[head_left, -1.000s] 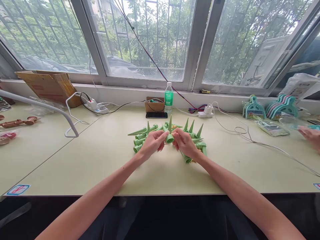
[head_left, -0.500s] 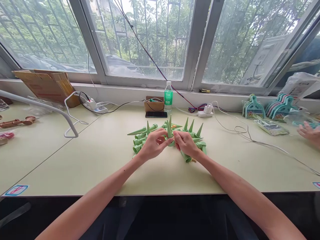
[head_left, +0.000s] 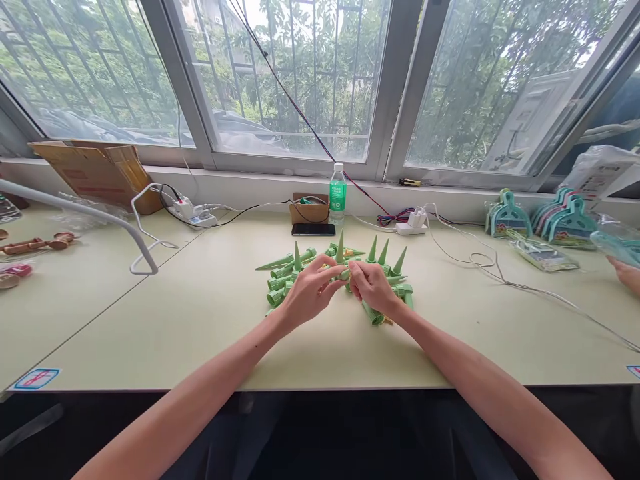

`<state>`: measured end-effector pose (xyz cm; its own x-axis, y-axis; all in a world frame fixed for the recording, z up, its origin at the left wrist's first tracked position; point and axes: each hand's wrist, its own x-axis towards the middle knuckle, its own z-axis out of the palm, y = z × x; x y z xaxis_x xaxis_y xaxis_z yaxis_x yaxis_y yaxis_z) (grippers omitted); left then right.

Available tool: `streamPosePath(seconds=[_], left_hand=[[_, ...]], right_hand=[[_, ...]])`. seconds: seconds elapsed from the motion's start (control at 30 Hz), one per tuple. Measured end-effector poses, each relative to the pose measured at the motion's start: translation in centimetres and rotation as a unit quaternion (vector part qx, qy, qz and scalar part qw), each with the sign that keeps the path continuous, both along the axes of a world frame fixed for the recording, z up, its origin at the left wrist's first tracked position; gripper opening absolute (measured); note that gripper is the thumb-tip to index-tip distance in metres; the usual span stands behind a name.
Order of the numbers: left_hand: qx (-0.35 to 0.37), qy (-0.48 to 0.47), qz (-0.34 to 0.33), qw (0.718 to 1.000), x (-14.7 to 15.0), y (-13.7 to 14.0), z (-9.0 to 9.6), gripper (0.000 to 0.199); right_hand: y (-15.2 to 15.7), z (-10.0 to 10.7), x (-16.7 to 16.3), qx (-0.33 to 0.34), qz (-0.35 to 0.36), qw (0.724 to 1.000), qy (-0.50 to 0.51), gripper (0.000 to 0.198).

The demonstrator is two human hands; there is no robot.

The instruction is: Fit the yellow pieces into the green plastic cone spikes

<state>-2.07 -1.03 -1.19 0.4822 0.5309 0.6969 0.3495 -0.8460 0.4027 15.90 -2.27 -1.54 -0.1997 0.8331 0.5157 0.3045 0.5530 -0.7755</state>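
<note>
My left hand [head_left: 311,291] pinches a small green plastic spike [head_left: 345,274] between thumb and fingers, just above the pile. Pressed close against its other end is my right hand [head_left: 373,287], with the fingers curled in and closed on the piece; what else they cover is hidden. Around both hands lie several green watering spikes [head_left: 276,296] with ribbed collars, some flat, some with points up. One upright spike [head_left: 341,248] stands just behind my fingers. Small orange-yellow bits show among them.
A phone [head_left: 313,229], a small cardboard box [head_left: 309,213] and a water bottle [head_left: 337,195] stand behind the pile. White cables [head_left: 493,261] run across the right side. At the right edge another person's hand [head_left: 626,275] is beside packaged blue dustpans [head_left: 573,223]. A grey metal tube [head_left: 115,219] reaches in from the left.
The spike in my hands has tipped from upright to lying low, so the upright one behind shows. My left fingers have straightened somewhat. The other person's hand has shifted toward the right edge.
</note>
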Motion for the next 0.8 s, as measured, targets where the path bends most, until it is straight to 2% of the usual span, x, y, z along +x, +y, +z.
streamPosePath(seconds=[0.1,0.23,0.43,0.6,0.8], left_hand=[[0.012,-0.017,0.012,1.000,0.2,0.2,-0.2,0.019],[-0.013,-0.047,0.024,0.999,0.5,0.2,0.0,0.018],[-0.117,-0.078,0.067,0.988,0.7,-0.3,0.6,0.028],[-0.231,-0.104,0.017,0.967,0.8,-0.6,0.9,0.035],[-0.361,-0.143,-0.065,0.919,0.4,-0.5,1.6,0.049]], right_hand=[[0.0,0.1,-0.1,0.014,-0.003,1.000,0.008,0.051],[-0.1,0.1,-0.2,0.025,-0.011,0.999,0.022,0.048],[-0.1,-0.1,-0.1,0.046,-0.022,0.998,0.030,0.045],[-0.3,0.1,-0.1,0.051,-0.038,0.997,0.042,0.044],[-0.4,0.4,0.1,0.076,-0.040,0.996,0.033,0.043]])
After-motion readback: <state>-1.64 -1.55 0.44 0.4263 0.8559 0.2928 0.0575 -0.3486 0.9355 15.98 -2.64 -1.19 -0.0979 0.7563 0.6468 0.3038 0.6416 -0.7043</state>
